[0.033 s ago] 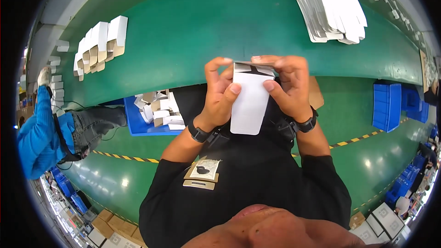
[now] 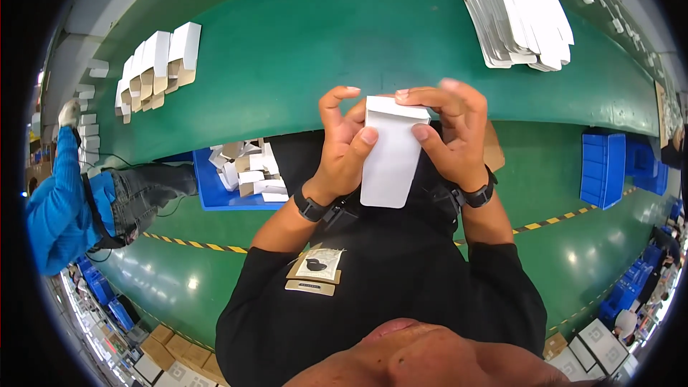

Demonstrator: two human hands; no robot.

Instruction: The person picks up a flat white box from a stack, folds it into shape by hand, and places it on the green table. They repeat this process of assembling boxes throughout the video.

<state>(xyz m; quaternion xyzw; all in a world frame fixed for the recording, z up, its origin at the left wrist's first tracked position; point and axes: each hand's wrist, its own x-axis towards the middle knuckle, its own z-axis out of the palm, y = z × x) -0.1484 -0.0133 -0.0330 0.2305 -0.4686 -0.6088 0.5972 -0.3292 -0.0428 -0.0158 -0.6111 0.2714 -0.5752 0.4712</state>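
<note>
A tall white cardboard box (image 2: pixel 390 161) is held upright in front of my chest, just off the near edge of the green table. My left hand (image 2: pixel 342 143) grips its left side, thumb on the front face and index finger raised past the top. On the opposite side my right hand (image 2: pixel 455 129) holds the box, thumb on the front and fingers bent over the top end. The top flap (image 2: pixel 394 107) lies folded down over the opening, with right fingers on it. Whatever is inside the box is hidden.
Flat white cartons (image 2: pixel 519 14) are stacked at the table's back right. Several formed white boxes (image 2: pixel 158 64) stand at the left. A blue bin (image 2: pixel 240 201) of small cartons sits below the table edge. At far left works a person in a blue top (image 2: pixel 61 208). Blue crates (image 2: pixel 603 168) stand right.
The top flap, earlier raised with a dark gap showing, has come down over the box's opening. My right fingers have shifted over it; the left hand keeps its hold.
</note>
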